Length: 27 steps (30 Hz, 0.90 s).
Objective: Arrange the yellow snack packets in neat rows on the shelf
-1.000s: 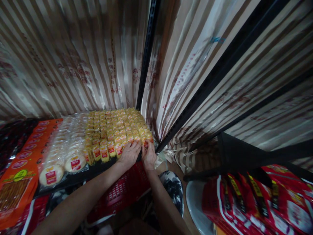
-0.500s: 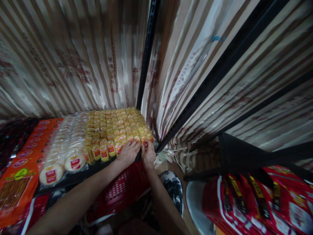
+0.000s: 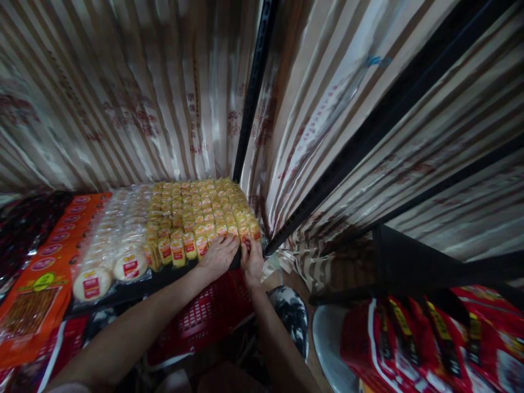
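Note:
Rows of small yellow snack packets (image 3: 196,210) with red labels fill the right part of a dark shelf (image 3: 135,286). My left hand (image 3: 219,255) lies palm down on the front row near the shelf's front right corner, fingers spread and flat. Beside it, my right hand (image 3: 251,262) has its fingers curled onto a front-corner yellow packet (image 3: 245,236). The two hands almost touch each other.
Round pale cakes in clear wrap (image 3: 110,256) and orange packets (image 3: 36,278) lie left of the yellow ones. A red plastic basket (image 3: 213,316) sits below the shelf. Red bags (image 3: 429,338) hang at lower right. Black rack posts (image 3: 254,93) stand before a striped curtain (image 3: 123,98).
The view has shifted slightly; both hands stay at the shelf's front right corner, my left hand flattening a little more over the front row.

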Motion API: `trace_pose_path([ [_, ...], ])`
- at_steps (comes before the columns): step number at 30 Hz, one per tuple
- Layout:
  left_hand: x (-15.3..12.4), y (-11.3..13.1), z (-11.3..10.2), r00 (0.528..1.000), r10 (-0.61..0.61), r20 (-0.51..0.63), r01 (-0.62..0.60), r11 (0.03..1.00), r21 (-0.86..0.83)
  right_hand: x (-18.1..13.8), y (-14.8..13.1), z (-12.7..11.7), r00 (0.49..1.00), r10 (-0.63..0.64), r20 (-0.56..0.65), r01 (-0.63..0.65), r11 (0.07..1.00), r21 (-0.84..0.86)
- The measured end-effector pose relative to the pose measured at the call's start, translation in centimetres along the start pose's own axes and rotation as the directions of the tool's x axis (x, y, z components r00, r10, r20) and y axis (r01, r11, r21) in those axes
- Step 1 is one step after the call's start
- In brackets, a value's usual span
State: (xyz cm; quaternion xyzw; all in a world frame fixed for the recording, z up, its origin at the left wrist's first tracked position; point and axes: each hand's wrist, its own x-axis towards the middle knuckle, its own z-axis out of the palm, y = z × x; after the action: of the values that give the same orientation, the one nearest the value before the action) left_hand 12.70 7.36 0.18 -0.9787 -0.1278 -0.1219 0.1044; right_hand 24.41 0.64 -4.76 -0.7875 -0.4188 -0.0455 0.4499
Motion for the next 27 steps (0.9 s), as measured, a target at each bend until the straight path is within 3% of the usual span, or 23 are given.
trace_pose_path([
  [15, 0.3, 0.3, -0.1, 0.996, -0.037, 0.079, 0.04, 0.999, -0.036, 0.6, -0.8, -0.3, 0.996, 0.071, 0.062, -0.06, 0.985, -0.164],
  [18, 0.4, 0.6, -0.6, 0.993, -0.079, 0.086, 0.085, 0.994, -0.07, 0.6, -0.5, -0.1, 0.996, 0.062, 0.06, -0.055, 0.991, -0.122],
  [21, -0.1, 1.0, -1.3, 0.993, -0.111, 0.029, 0.114, 0.986, -0.126, 0.4, 0.1, -0.1, 0.998, -0.033, 0.047, 0.034, 0.999, -0.028],
  [24, -1.8, 1.6, -1.9, 0.976, -0.215, -0.041, 0.202, 0.957, -0.208, 0.0, 0.4, -0.4, 0.991, -0.133, -0.014, 0.134, 0.99, 0.042],
  [27, -5.1, 2.3, -2.2, 0.904, -0.413, -0.108, 0.367, 0.881, -0.298, -0.8, -0.3, -0.9, 0.984, -0.168, -0.06, 0.172, 0.982, 0.082],
])
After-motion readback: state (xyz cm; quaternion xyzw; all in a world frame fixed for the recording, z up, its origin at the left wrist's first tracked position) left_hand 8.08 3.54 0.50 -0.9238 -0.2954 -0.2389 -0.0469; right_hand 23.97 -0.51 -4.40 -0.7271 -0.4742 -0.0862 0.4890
